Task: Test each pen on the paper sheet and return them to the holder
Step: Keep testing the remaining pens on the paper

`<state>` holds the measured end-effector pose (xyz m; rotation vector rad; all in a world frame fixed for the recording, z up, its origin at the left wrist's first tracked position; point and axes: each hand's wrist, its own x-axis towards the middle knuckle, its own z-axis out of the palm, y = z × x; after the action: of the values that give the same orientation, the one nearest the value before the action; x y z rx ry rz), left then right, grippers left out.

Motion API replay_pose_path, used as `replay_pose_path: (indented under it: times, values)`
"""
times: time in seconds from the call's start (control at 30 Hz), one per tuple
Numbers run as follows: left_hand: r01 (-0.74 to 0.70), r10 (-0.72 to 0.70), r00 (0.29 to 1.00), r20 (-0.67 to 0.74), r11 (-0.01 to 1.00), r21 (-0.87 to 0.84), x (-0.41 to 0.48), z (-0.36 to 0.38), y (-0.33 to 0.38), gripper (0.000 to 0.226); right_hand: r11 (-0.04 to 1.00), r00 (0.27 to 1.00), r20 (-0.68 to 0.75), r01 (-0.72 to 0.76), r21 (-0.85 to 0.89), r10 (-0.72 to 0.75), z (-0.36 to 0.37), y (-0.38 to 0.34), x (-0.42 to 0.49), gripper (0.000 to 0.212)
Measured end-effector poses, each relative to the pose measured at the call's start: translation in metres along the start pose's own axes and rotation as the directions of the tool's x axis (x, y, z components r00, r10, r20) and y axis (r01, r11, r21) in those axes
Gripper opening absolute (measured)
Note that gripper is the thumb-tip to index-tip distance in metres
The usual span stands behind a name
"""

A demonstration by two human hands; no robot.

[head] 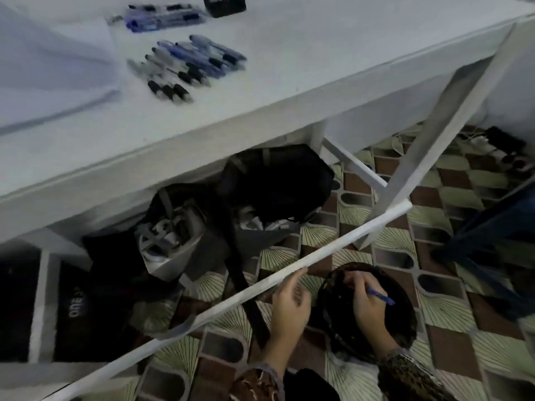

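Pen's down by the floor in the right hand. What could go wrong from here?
1. The right hand holds the blue pen low beside the white crossbar; lifting it could knock the bar and jolt the table.
2. The loose pens lie on top; a jolt might roll them.
3. The dark bags crowd the floor; a dropped pen could hide there.

A white surface (pixel 289 68) spans 9 to 1 o'clock in dim, bluish light. The floor (pixel 451 308), patterned in pale green fans and brown squares, runs from 6 to 3 o'clock. A white frame bar (pixel 202 316) slants from 7 toward 2 o'clock. Black bags (pixel 278 180) lie under the surface at centre. A white wall (pixel 515 82) stands at 2 o'clock, with cables (pixel 474 140) at its foot.
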<state>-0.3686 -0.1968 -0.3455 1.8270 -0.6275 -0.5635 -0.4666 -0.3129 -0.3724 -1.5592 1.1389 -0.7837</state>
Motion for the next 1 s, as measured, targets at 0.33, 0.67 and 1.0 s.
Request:
replay_pose_path:
  times: [0.33,0.67,1.0]
  values:
    - [0.027,-0.044,0.981,0.188,0.995,0.091,0.061,0.156,-0.164,0.038,0.938,0.997,0.054,0.071,-0.339,-0.056,-0.008,0.227,0.07,0.03]
    - [-0.033,0.013,0.98,0.2,0.995,0.095,0.083,0.216,-0.236,0.043,0.825,0.875,0.459,0.142,-0.547,0.154,-0.003,0.341,0.107,0.038]
    - [0.022,-0.029,0.987,0.159,0.999,0.044,0.079,0.195,-0.205,0.045,0.836,0.974,0.223,0.144,-0.529,-0.027,0.004,0.304,0.095,0.045]
